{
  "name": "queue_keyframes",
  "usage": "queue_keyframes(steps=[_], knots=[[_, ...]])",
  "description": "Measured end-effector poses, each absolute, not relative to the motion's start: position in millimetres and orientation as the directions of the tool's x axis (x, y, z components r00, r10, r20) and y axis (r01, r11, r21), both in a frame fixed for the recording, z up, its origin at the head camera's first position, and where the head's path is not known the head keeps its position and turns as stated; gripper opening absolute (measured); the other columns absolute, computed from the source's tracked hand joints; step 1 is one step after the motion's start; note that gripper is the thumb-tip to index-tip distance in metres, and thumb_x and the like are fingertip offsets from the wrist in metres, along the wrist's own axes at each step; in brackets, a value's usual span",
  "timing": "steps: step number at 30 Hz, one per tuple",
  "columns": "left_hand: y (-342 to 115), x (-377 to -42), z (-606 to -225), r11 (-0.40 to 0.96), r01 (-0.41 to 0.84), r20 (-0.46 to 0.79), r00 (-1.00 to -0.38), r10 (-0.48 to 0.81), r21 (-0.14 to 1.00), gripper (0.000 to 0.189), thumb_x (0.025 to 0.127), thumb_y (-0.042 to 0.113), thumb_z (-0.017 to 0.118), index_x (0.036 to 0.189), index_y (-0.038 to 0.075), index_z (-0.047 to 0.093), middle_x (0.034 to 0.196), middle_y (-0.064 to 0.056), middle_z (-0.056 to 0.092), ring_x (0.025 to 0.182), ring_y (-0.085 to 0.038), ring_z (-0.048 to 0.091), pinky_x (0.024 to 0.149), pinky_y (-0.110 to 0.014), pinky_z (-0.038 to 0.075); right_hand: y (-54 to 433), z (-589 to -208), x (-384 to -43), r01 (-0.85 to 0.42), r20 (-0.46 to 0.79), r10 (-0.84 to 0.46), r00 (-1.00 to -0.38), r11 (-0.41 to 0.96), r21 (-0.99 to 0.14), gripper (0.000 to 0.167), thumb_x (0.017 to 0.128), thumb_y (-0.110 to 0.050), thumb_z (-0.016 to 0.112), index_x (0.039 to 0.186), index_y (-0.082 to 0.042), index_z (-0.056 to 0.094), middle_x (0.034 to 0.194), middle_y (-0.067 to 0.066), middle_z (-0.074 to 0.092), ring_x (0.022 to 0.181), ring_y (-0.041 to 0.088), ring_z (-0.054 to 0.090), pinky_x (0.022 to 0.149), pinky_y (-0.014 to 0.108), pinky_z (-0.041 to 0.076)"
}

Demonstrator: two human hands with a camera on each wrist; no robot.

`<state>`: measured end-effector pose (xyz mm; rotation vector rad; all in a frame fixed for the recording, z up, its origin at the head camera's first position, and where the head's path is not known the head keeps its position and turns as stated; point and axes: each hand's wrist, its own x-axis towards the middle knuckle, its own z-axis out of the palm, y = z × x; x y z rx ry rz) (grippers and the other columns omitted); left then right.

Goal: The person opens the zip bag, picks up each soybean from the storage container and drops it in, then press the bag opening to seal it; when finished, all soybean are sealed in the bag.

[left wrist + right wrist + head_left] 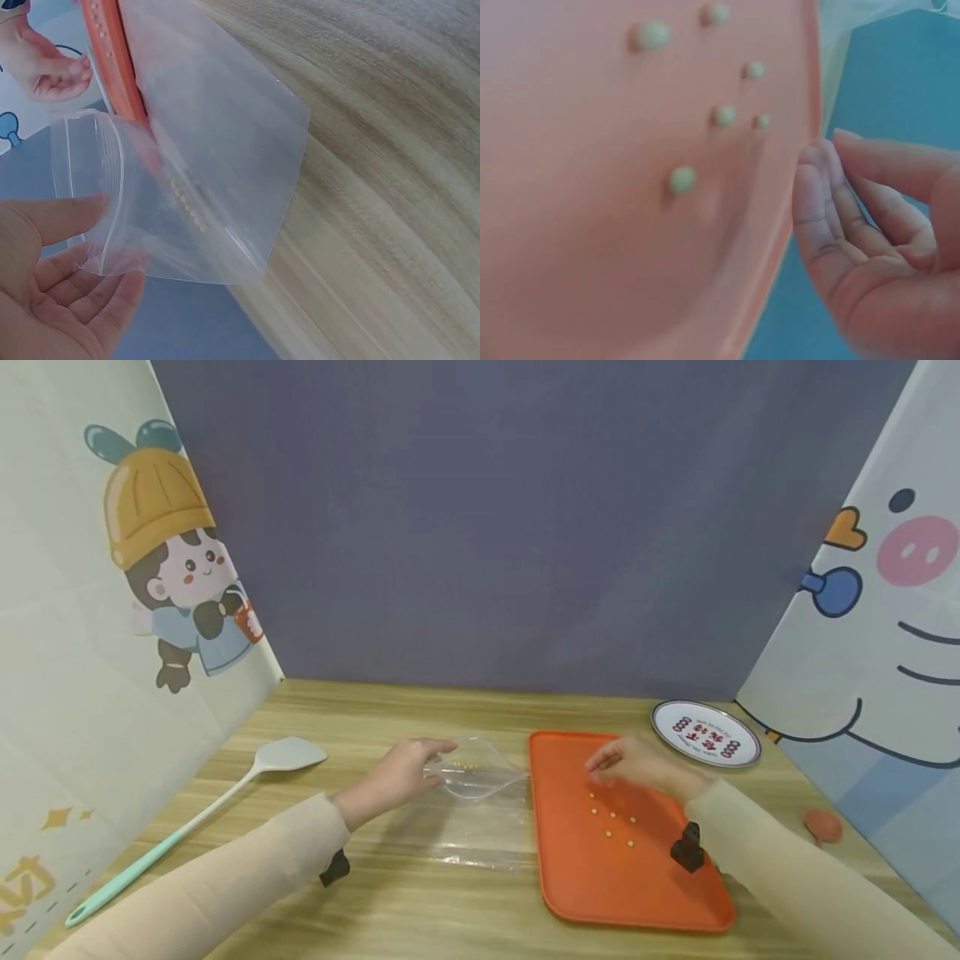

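My left hand (397,777) grips the mouth of a clear zip-lock bag (480,827), thumb on one side and fingers on the other. The bag's mouth gapes, and a row of small pale-yellow beans (185,202) lies inside. Over the orange tray (592,885) hovers my right hand (633,764), with its thumb close to the bent fingertips (808,191). I cannot tell whether a bean is pinched there. Several round beans (681,180) are scattered on the tray below that hand.
A white spatula with a mint handle (225,797) lies at the left. Behind the tray, at the right, is a white plate with red print (705,733). A small reddish round object (822,827) sits near the right wall. A dark panel (487,527) stands behind the table.
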<state>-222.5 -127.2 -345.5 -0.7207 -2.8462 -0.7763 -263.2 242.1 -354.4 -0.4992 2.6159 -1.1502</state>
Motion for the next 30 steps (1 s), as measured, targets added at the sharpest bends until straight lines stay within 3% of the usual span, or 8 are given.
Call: queue_keyframes(steps=[7, 18, 30], knots=[[-127.5, -221.6, -344.5, 0.757, 0.477, 0.215, -0.879, 0.427, 0.446, 0.053, 0.078, 0.003, 0.077, 0.128, 0.002, 0.060, 0.129, -0.015, 0.063, 0.107, -0.031, 0.065, 0.094, -0.041, 0.056, 250.2, -363.2, -260.8, -0.153, -0.174, -0.452, -0.875, 0.599, -0.786, 0.026, 0.083, 0.002, 0.069, 0.105, 0.013, 0.065, 0.097, 0.021, 0.072, 0.078, 0.016, 0.068, 0.068, 0.032, 0.059], [-126.1, -224.2, -345.8, 0.762, 0.483, 0.220, -0.875, 0.431, 0.432, 0.052, 0.078, 0.004, 0.077, 0.128, 0.003, 0.060, 0.128, -0.014, 0.064, 0.106, -0.030, 0.066, 0.093, -0.041, 0.056, 241.7, -375.7, -265.0, -0.158, -0.148, -0.394, -0.907, 0.645, -0.748, 0.023, 0.074, -0.004, 0.080, 0.094, 0.004, 0.072, 0.079, 0.002, 0.071, 0.056, 0.007, 0.050, 0.052, 0.021, 0.046], [-125.2, -226.5, -347.5, 0.759, 0.490, 0.223, -0.872, 0.437, 0.429, 0.053, 0.077, 0.003, 0.077, 0.127, 0.003, 0.061, 0.127, -0.014, 0.064, 0.106, -0.030, 0.066, 0.092, -0.041, 0.057, 245.4, -378.9, -266.4, -0.200, -0.104, -0.396, -0.912, 0.653, -0.730, 0.014, 0.078, -0.005, 0.077, 0.089, 0.003, 0.073, 0.083, 0.008, 0.074, 0.067, 0.010, 0.061, 0.058, 0.028, 0.054]])
